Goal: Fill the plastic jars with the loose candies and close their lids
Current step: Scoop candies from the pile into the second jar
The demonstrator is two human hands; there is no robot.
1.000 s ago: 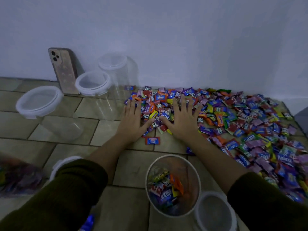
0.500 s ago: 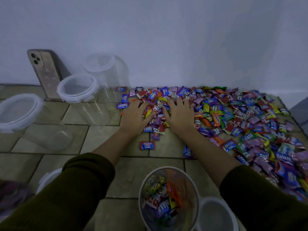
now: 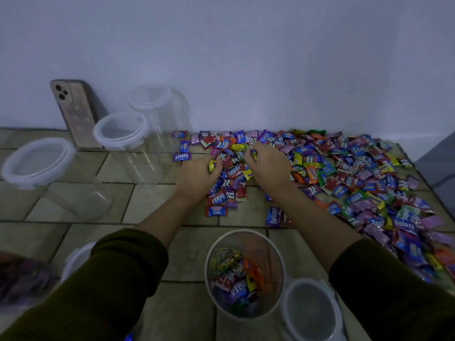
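Observation:
A wide heap of wrapped candies (image 3: 349, 173) covers the tiled floor along the wall, from the middle to the right. My left hand (image 3: 197, 177) and my right hand (image 3: 267, 163) lie in the heap's left end, fingers curled round candies between them. An open clear jar (image 3: 246, 271), partly filled with candies, stands on the floor close below my arms. Its loose lid (image 3: 311, 307) lies just to its right.
Three clear lidded jars stand at the left: one (image 3: 41, 163) far left, one (image 3: 123, 130) in the middle, one (image 3: 152, 97) by the wall. A phone (image 3: 73, 112) leans on the wall. Another lid (image 3: 76, 259) shows under my left sleeve.
Both hands went from flat on the heap to curled, scooping candies together between them. The camera has shifted a little.

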